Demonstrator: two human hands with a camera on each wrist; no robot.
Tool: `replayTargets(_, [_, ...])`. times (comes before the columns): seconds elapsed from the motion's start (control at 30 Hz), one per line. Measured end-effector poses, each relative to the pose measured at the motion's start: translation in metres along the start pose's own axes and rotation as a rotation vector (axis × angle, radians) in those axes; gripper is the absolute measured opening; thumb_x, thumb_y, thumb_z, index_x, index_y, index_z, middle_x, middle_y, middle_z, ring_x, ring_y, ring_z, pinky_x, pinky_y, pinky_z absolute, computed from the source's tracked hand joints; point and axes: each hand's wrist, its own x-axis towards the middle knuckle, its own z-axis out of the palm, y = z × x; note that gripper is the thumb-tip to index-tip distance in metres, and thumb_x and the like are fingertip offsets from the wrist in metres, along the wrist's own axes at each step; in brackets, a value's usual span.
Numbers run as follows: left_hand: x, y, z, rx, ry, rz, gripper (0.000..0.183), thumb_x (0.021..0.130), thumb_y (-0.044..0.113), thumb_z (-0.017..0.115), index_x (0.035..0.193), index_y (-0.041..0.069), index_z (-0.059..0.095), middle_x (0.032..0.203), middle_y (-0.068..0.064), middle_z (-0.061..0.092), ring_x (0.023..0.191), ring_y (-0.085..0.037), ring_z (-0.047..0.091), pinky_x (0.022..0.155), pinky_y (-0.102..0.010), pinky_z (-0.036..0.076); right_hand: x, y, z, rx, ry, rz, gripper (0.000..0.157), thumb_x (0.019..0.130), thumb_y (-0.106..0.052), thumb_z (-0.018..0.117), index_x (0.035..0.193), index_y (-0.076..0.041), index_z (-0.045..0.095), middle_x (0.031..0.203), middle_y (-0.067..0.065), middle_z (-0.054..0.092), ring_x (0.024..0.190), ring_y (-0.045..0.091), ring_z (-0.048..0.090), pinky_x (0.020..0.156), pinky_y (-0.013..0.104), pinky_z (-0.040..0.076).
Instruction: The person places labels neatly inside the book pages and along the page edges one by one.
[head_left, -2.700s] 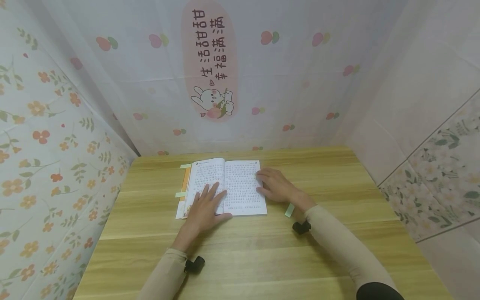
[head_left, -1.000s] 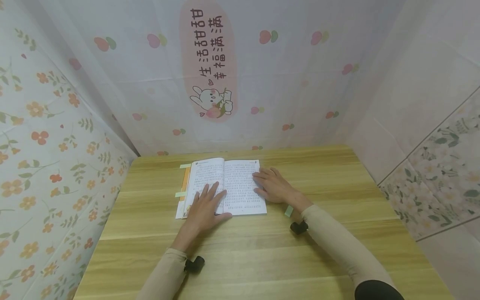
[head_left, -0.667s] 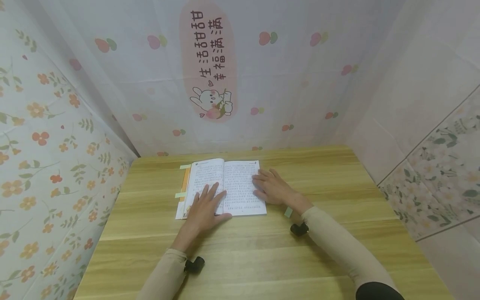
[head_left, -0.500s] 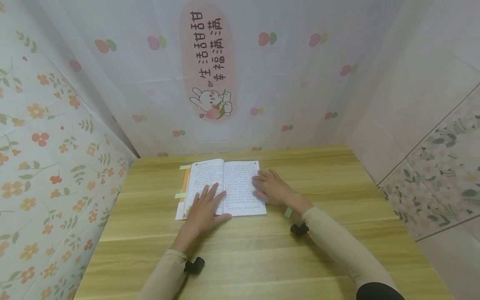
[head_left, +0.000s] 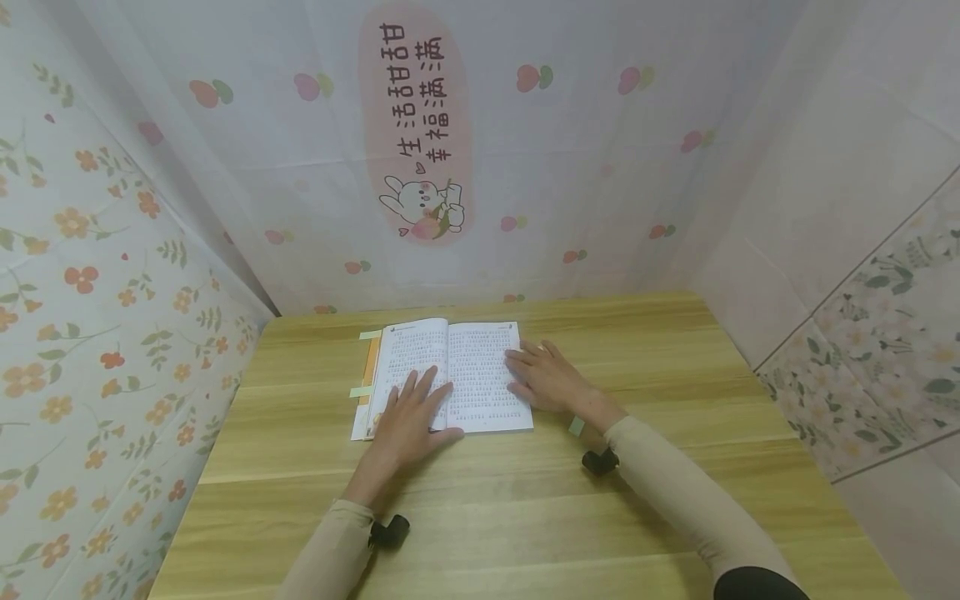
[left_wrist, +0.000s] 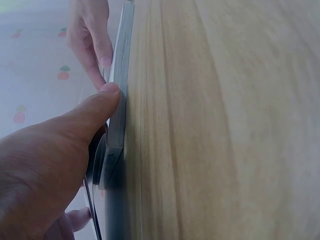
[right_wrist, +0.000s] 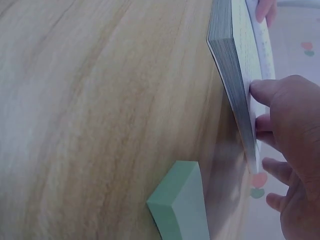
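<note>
An open book [head_left: 486,375] lies on the wooden table, its printed pages facing up. My left hand [head_left: 408,425] rests spread across the lower left page, thumb reaching over the bottom of the spine. In the left wrist view, that thumb [left_wrist: 107,95] lies at the bottom edge of the thick page block. My right hand [head_left: 551,379] has its fingertips on the outer margin of the right page. Seen from the right wrist, the thumb [right_wrist: 262,90] and fingers touch the page surface without curling round it. Neither hand grips anything.
Beside my right wrist lies a small pale green block [right_wrist: 182,205]. Two pale green strips [head_left: 362,391] and an orange flap [head_left: 372,363] stick out from the book's left side. Patterned cloths [head_left: 570,167] hang behind the table [head_left: 495,517] and at its sides.
Compared with the oldest frame, my right hand has shifted slightly left, its fingertips further onto the right page. My left hand and the book have stayed put.
</note>
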Motion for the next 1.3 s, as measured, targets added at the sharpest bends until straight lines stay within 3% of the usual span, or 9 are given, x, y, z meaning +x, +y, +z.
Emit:
replayTargets(0.33, [0.0, 0.0, 0.0, -0.004, 0.014, 0.003, 0.089, 0.099, 0.067, 0.078, 0.172, 0.025, 0.049, 0.19, -0.012, 0.024, 0.176, -0.049, 0.02, 0.139, -0.077, 0.02, 0.0, 0.006, -0.001, -0.028, 0.028, -0.005, 0.056, 0.116, -0.04, 0.057, 0.161, -0.005, 0.06, 0.172, 0.015, 0.057, 0.166, 0.045, 0.045, 0.135, 0.074, 0.034])
replayTargets(1.3, [-0.001, 0.001, 0.001, -0.012, 0.014, 0.002, 0.089, 0.1, 0.068, 0.077, 0.173, 0.026, 0.048, 0.191, -0.012, 0.022, 0.177, -0.048, 0.017, 0.14, -0.077, 0.018, -0.01, 0.021, -0.001, 0.003, 0.015, 0.011, 0.057, 0.116, -0.039, 0.059, 0.16, -0.003, 0.06, 0.172, 0.017, 0.057, 0.166, 0.047, 0.044, 0.133, 0.077, 0.034])
